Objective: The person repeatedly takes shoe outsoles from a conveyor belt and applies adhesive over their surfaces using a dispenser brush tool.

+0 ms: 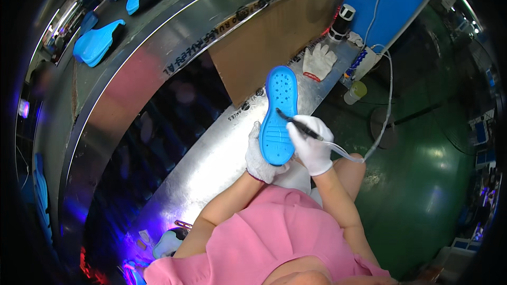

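A blue shoe sole [280,95] is held up in front of me, its inner face toward me. Round holes dot its far end and ridges cross the near half. My left hand [259,161], in a white knit glove, is closed around its lower left edge and near end. In my right hand [311,145], also gloved in white, is a black pen-shaped brush tool [305,128] with a pale tube running from its back. Its dark bent tip [279,111] is over the middle of the sole; whether it touches, I cannot tell.
Beneath the sole lies a shiny metal bench [200,161], backed by a cardboard sheet [274,42]. A spare glove [319,62], a black-and-white cylinder [342,21] and a yellowish cup [356,91] are at the far right. Blue soles [99,43] rest on the conveyor [148,24] at left. The tube [390,105] hangs right.
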Tool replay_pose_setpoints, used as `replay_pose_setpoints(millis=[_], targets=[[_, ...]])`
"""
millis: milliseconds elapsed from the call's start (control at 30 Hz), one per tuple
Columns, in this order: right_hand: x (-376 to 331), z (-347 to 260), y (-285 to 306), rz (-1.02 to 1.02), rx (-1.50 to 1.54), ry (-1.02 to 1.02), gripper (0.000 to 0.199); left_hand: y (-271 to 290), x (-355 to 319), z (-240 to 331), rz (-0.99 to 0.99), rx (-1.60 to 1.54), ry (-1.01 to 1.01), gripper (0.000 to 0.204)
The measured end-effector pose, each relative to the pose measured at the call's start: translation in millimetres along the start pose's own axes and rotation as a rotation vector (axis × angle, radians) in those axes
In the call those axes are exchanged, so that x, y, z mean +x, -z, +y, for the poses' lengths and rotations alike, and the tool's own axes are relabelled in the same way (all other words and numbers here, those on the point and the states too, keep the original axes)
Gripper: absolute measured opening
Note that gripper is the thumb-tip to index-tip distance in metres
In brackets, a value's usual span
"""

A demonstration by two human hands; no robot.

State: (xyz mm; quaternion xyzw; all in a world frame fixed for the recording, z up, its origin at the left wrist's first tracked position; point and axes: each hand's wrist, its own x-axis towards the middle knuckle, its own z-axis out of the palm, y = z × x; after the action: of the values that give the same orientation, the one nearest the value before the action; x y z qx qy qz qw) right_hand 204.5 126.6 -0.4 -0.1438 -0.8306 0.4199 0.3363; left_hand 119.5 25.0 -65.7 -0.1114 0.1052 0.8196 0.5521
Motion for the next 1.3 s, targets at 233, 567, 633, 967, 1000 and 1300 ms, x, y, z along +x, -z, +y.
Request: replay_pose_setpoints(millis=[233,567,633,967,1000,1300], targets=[[7.0,-22.8,9.1,0.151,0.141,-0.073,0.015,-12.3,-11.1,-10.1,-0.581,-0.271,0.135,0.081],[0.6,-23.0,4.2,0.131,0.008,0.208,0.015,-30.1,-25.2,-5.0,-0.105,-0.031,-0.124,0.077],[-19.6,-43.3,0.3,-0.025,-0.116,0.451,0.015,-32.4,-14.1,0.1,-0.172,0.146,-0.153,0.080],[-23.5,-47.1,-7.3,-0.144,0.232,0.092,0.017,-34.6,-5.5,52.9,-0.193,0.180,-0.007,0.082],[-17.3,-47.2,-5.3,-0.154,0.182,0.113,0.017,-42.2,-7.2,55.3,-0.210,0.087,0.047,0.080],[-7.1,-37.1,8.4,-0.356,0.230,0.205,0.018,-46.8,1.8,92.2,-0.321,0.610,0.294,0.066]])
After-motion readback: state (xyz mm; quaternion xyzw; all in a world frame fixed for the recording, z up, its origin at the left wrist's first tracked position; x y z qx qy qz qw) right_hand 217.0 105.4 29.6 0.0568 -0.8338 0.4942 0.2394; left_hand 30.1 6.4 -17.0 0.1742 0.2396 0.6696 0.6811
